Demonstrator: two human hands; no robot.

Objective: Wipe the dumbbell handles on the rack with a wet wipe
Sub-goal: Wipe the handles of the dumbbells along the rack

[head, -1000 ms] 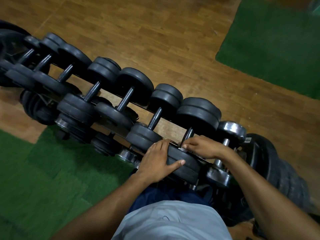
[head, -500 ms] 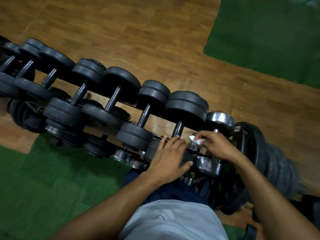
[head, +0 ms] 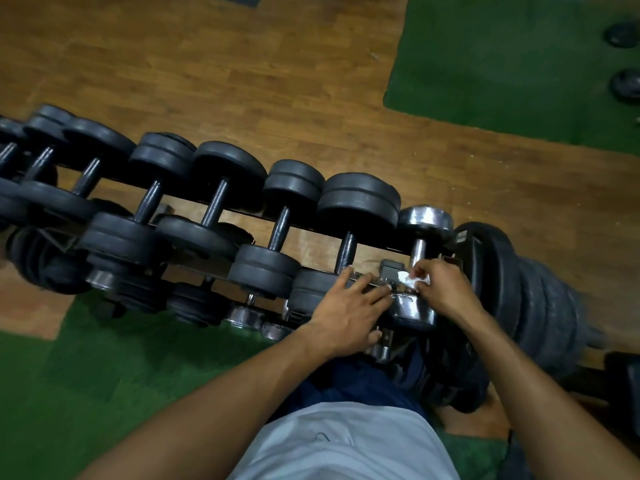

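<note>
Chrome and black rubber fill the rack (head: 242,216), which runs from the left edge of the frame down to lower centre-right. The wet wipe (head: 408,279), a small white crumpled wad, sits in the centre-right, pinched in the grip of the right hand (head: 441,289), whose fingers curl round it just beside the handle of the chrome dumbbell (head: 417,251) at the right end of the row. The left hand (head: 346,310) lies flat with straight, spread fingers, released, pressing on the near head of the black dumbbell (head: 349,247) next to it, its fingertips reaching the chrome dumbbell's near head.

The wipe looks soft, limp and very light; damp, it should drape and cling to metal, so folding it round the bar and gripping through it seems the sensible hold. Pinched too loosely, it may bunch or slip out. The handles are stiff, narrow steel bars, the chrome one likely slick once wet, the dark ones perhaps knurled, though that is too blurred to tell. The dumbbells themselves are probably heavy and may roll in their cradles, so steadying a head with the free hand seems wise. Whether the wipe yet touches the bar cannot be told.
</note>
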